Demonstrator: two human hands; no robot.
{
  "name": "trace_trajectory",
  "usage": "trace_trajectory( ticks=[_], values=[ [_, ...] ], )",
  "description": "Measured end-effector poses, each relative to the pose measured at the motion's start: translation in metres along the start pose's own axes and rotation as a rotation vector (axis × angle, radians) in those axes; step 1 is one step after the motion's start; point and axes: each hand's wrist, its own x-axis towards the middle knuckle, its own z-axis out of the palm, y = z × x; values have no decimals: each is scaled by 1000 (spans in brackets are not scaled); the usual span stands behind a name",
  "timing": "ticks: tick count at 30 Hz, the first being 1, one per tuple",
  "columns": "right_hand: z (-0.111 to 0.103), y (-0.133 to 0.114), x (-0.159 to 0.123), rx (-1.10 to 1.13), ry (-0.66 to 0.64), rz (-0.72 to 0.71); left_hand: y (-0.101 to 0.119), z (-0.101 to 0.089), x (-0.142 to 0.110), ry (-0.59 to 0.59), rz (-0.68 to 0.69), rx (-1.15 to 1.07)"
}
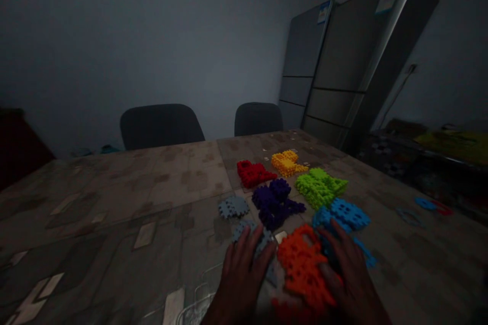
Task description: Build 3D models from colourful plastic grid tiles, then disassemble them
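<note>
Both hands lie apart, left hand [244, 277] on gray blocks [253, 237], right hand [351, 274] on orange blocks [303, 264]; a hasty push could jumble the blue blocks [341, 216].

My left hand [242, 277] rests on a near heap [253, 236], and my right hand [353, 277] rests on a second heap [301, 264] just beside it. Both heaps lie on the table [114, 198]. Beyond them, a third heap [343, 216] sits against my right hand, with a middle heap [276, 203] ahead. A small heap [233, 207] lies left of that one, and a wide heap [319, 188] lies right of it. A back heap [253, 173] and a last heap [287, 163] sit side by side furthest off. Loose pieces [430, 205] lie well to the right. Past the far edge stand two chairs [160, 127], with a fridge [343, 61] behind and to the right, near the wall [133, 40].
</note>
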Motion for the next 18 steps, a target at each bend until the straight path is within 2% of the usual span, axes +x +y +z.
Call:
trace_trajectory(
  ticks=[4, 8, 13, 18],
  values=[
    [10, -24, 9, 43, -19, -92, 11, 3, 5, -27, 28, -73],
    [20, -51, 24, 105, -58, -182, 12, -11, 10, 118, -33, -206],
    [35, -77, 51, 261, -52, -134, 1, -33, 16, 289, -218, -401],
    [38, -91, 73, 425, -84, -141, -19, -60, 24, 350, -349, -520]
  ],
)
